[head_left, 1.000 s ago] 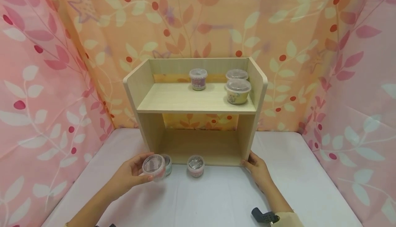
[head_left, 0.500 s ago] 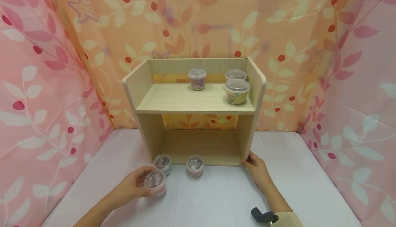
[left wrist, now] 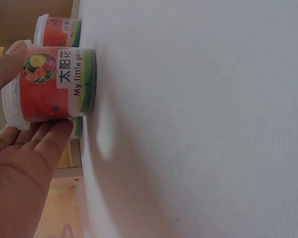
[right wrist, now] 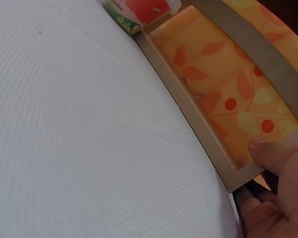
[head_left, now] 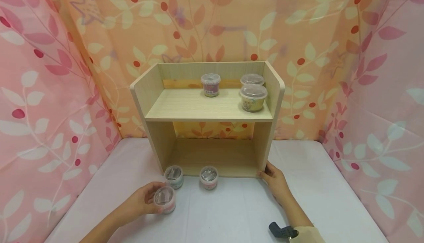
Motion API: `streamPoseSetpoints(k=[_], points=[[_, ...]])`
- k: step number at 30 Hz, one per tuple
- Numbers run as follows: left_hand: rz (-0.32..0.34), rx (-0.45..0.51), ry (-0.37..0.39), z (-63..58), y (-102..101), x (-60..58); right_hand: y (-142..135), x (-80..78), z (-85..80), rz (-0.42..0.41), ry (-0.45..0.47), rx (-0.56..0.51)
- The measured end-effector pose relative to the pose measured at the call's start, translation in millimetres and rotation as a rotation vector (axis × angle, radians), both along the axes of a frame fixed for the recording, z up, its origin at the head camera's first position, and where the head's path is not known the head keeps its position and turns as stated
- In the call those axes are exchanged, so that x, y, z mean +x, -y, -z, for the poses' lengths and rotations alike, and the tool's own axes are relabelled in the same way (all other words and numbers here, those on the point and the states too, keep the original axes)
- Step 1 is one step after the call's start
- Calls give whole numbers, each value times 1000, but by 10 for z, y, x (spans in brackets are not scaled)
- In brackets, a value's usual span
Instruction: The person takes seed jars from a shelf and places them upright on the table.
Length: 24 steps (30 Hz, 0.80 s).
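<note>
My left hand [head_left: 140,200] grips a small round lidded plastic tub [left wrist: 44,99] between thumb and fingers. Its red label reads "My little garden", with a flower picture, and its base is close at the white cloth. Just behind it, a similar clear-lidded tub with a greenish side [head_left: 173,177] stands by the left front corner of the wooden shelf [head_left: 185,105]. Another pinkish tub [head_left: 209,178] stands before the lower board. At the shelf's right front foot, my right hand [head_left: 275,182] holds the side panel, with the thumb [right wrist: 263,148] on its inner side.
On the upper board stand a purple-labelled tub [head_left: 211,85] and, at the right end, a wide yellowish tub [head_left: 253,98] in front of another lidded one [head_left: 252,78]. Patterned curtains [head_left: 212,22] enclose the white-covered table [head_left: 238,213] at the back and both sides.
My left hand has brought its tub down and towards me, from beside the shelf's left corner to close at the cloth, uncovering the tub behind. My right hand has stayed at the shelf.
</note>
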State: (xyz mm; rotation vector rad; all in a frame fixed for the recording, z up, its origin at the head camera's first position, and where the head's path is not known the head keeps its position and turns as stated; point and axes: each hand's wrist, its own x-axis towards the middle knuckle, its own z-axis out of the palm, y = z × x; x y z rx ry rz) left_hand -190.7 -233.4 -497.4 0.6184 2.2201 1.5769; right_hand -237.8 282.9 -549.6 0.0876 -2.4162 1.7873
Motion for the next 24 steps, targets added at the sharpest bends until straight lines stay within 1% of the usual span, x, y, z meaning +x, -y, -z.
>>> streamPoseSetpoints(k=[5, 10, 11, 15, 17, 18, 19, 20, 24], points=[[-5, -12, 17, 19, -1, -3, 2, 6, -4, -4, -2, -20], [12, -10, 14, 23, 2, -8, -6, 12, -30, -6, 11, -28], [17, -11, 11, 23, 1, -11, 5, 35, -76, -9, 14, -29], [23, -34, -4, 24, -7, -22, 1, 31, -75, -13, 8, -26], [26, -58, -29, 18, -4, -22, 7, 33, -68, -8, 4, -28], [23, -76, -48, 8, -2, -19, -5, 12, -24, -5, 1, -27], [21, -92, -68, -4, 2, -19, -5, 13, -19, -4, -4, -24], [19, -104, -83, -22, 7, -16, -5, 14, -14, -4, -11, -22], [16, -127, -191, -129, 31, -21, -5, 13, -6, -1, -27, -23]])
